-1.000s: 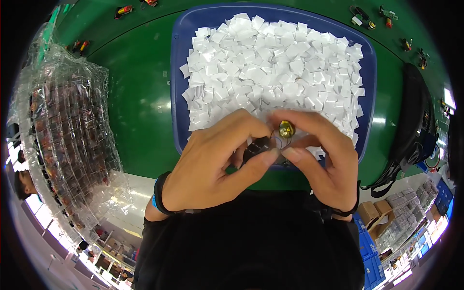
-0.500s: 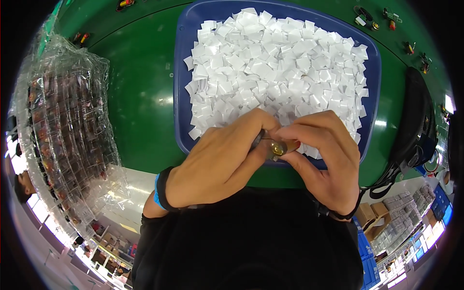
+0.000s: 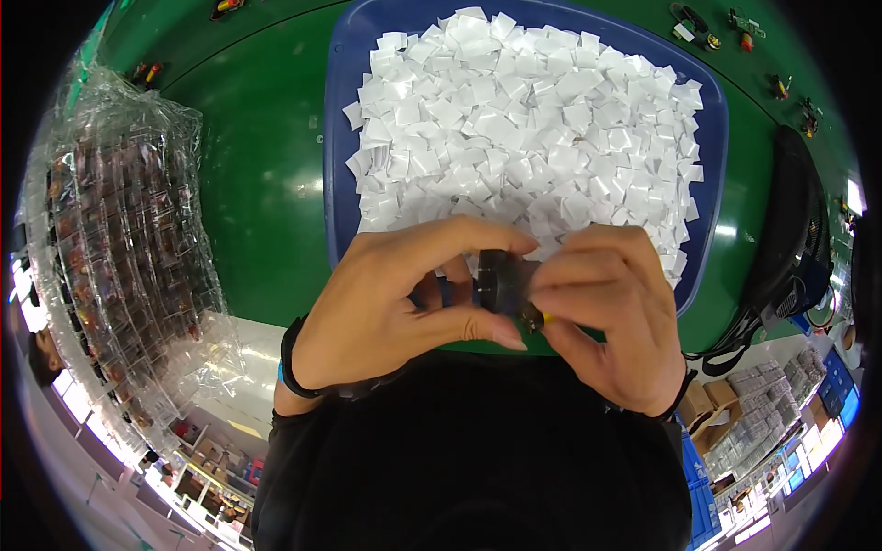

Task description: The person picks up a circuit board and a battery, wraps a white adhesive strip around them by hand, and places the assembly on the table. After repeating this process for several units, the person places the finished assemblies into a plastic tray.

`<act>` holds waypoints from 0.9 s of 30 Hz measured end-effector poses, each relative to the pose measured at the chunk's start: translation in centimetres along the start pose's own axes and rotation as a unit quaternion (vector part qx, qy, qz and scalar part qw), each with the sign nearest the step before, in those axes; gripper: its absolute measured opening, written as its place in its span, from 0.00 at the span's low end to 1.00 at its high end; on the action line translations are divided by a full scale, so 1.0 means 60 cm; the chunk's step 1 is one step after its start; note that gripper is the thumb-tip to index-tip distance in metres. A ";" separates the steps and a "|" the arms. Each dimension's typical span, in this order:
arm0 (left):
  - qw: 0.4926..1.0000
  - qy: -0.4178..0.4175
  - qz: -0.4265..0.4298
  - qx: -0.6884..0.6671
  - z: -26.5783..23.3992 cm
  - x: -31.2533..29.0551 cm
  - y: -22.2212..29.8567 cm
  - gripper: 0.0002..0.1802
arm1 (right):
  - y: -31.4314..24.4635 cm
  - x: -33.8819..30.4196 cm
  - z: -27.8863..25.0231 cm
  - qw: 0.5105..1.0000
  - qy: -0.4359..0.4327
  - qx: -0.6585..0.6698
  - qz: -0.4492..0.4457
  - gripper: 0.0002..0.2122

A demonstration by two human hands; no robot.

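Over the near edge of a blue tray (image 3: 344, 147) heaped with small white square pieces (image 3: 514, 119), a small dark electronic part (image 3: 501, 283) is between my hands. It has a black body and a bit of yellow at its lower right. Curled around its left side are the fingers of my left hand (image 3: 395, 298), with the index finger along its top and the thumb stretched out below. My right hand (image 3: 616, 312) pinches its right end, partly hiding it. Motion blurs the fingertips there, so the part's exact shape cannot be made out.
Clear plastic trays in film (image 3: 129, 230), filled with small parts, stand at the left on the green table (image 3: 262, 184). A black bag (image 3: 781, 220) lies to the right. Several small wired electronic parts (image 3: 746, 39) are scattered at the far edges.
My left hand has opened wider and shifted slightly left, with its thumb now apart below. The part has turned, showing its black side instead of the shiny yellow one.
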State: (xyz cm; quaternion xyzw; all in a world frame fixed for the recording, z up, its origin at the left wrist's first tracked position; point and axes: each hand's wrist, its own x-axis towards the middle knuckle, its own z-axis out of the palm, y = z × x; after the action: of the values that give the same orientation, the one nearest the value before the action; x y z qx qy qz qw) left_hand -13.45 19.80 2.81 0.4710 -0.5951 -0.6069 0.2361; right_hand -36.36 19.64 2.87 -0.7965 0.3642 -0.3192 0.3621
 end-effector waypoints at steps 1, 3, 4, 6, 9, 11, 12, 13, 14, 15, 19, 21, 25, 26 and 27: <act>1.000 -0.004 -0.007 -0.018 -0.001 0.000 0.002 0.29 | 0.000 -0.002 0.001 1.000 0.002 0.006 -0.010 0.17; 0.998 -0.014 -0.018 -0.053 -0.003 0.002 0.007 0.29 | 0.008 0.000 0.005 0.999 0.033 0.014 -0.033 0.16; 0.998 -0.015 -0.018 -0.054 -0.004 0.004 0.008 0.29 | 0.013 0.001 0.007 0.996 0.065 0.021 -0.057 0.14; 0.993 -0.044 -0.028 -0.108 -0.007 0.009 0.008 0.30 | 0.016 0.000 0.011 0.992 0.096 0.027 -0.081 0.13; 0.981 -0.060 -0.045 -0.177 -0.009 0.012 0.016 0.28 | 0.011 -0.002 0.019 0.986 0.118 -0.033 -0.111 0.10; 0.961 -0.066 -0.068 -0.259 -0.009 0.013 0.022 0.24 | 0.009 0.001 0.019 0.984 0.114 -0.065 -0.122 0.10; 0.962 -0.062 -0.068 -0.259 -0.008 0.014 0.022 0.24 | 0.008 0.003 0.020 0.980 0.110 -0.098 -0.131 0.09; 0.967 -0.057 -0.066 -0.241 -0.007 0.019 0.020 0.23 | 0.008 0.003 0.020 0.975 0.108 -0.133 -0.139 0.09; 0.971 -0.051 -0.064 -0.223 -0.006 0.024 0.018 0.21 | 0.006 0.004 0.020 0.975 0.107 -0.133 -0.140 0.09; 0.976 -0.045 -0.061 -0.205 -0.004 0.027 0.018 0.20 | 0.003 0.003 0.021 0.974 0.110 -0.148 -0.129 0.11; 0.954 -0.015 -0.140 -0.263 0.004 0.030 0.039 0.19 | -0.001 -0.002 0.022 0.973 0.128 -0.165 -0.099 0.15; 0.954 -0.029 -0.151 -0.258 0.002 0.033 0.035 0.19 | 0.001 -0.006 0.024 0.974 0.154 -0.141 -0.082 0.15; 0.951 -0.053 -0.158 -0.260 0.005 0.031 0.025 0.19 | -0.006 -0.005 0.032 0.980 0.169 -0.096 -0.044 0.14; 0.950 -0.052 -0.143 -0.274 0.010 0.029 0.020 0.19 | -0.005 -0.006 0.032 0.980 0.169 -0.095 -0.045 0.14; 0.948 -0.050 -0.129 -0.287 0.013 0.028 0.018 0.19 | -0.004 -0.007 0.032 0.982 0.166 -0.089 -0.031 0.15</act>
State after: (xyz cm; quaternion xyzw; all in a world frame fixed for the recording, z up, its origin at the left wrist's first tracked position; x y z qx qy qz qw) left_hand -15.17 18.58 3.21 0.4246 -0.3409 -0.8002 0.2514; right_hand -35.03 20.74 1.95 -0.7724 0.4216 -0.4240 0.2141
